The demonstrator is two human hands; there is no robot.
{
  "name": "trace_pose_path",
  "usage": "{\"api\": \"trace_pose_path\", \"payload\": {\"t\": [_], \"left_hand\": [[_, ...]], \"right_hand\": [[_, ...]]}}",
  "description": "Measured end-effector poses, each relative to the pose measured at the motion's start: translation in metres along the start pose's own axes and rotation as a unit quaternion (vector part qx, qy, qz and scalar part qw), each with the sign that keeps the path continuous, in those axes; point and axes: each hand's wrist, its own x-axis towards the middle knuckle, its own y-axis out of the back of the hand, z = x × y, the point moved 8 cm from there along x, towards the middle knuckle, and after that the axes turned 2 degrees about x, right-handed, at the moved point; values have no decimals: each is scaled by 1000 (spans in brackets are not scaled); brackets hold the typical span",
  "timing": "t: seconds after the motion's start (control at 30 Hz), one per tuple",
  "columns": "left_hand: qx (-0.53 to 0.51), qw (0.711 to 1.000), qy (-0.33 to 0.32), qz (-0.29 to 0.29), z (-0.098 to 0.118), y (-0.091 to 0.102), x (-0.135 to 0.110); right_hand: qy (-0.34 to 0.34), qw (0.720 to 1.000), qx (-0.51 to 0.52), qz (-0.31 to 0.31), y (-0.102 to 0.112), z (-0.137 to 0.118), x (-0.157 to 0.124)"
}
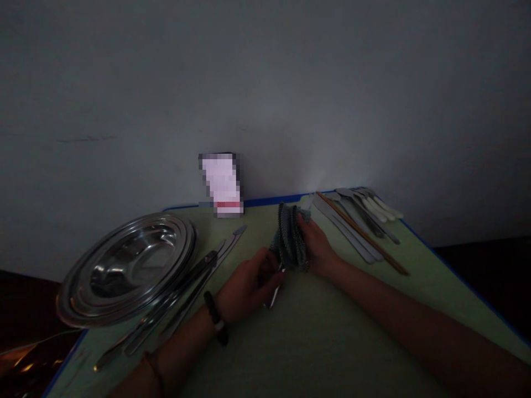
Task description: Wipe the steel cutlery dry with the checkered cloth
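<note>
My left hand [249, 287] is closed round the handle of a small metal utensil [275, 293], whose upper end disappears into a grey-blue cloth [290, 240]. My right hand [317, 246] grips that folded cloth from the right, fingers pressed into it. Both hands meet over the middle of a pale green table [323, 342]. A dark band sits on my left wrist.
Stacked steel plates [128, 268] lie at the left, with several long metal utensils [186, 287] beside them. More knives, white-handled cutlery and a wooden chopstick [360, 232] lie at the right rear. A blurred upright object [222, 185] leans on the wall. The table has blue edging.
</note>
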Motion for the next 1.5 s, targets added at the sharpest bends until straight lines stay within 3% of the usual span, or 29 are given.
{"api": "trace_pose_path", "payload": {"t": [0.2, 0.47, 0.67, 0.93, 1.17, 1.3, 1.4, 1.5], "left_hand": [[53, 998, 5, -14, 1, -3, 0], [-60, 998, 18, -14, -3, -3, 0], [-23, 1000, 12, -14, -1, -1, -1], [-5, 993, -43, -110, 7, -7, -8], [-21, 996, -34, -75, 4, -6, -7], [-36, 996, -39, -66, 5, -2, -6], [-7, 992, -82, -100, 15, -4, -9], [42, 977, -138, -158, 30, -12, -15]], "right_hand": [[-50, 994, 72, -58, -9, 6, -3], [-68, 991, 32, -109, -17, 3, -5], [-79, 993, 79, -43, -9, 9, 0], [-96, 978, 184, 7, -3, 3, 6], [-56, 992, 112, -18, -2, 4, 5], [-59, 991, 113, 28, 3, 1, 3], [-81, 985, 123, 90, 13, 1, 2], [-98, 983, 123, 97, 15, 1, 2]]}}
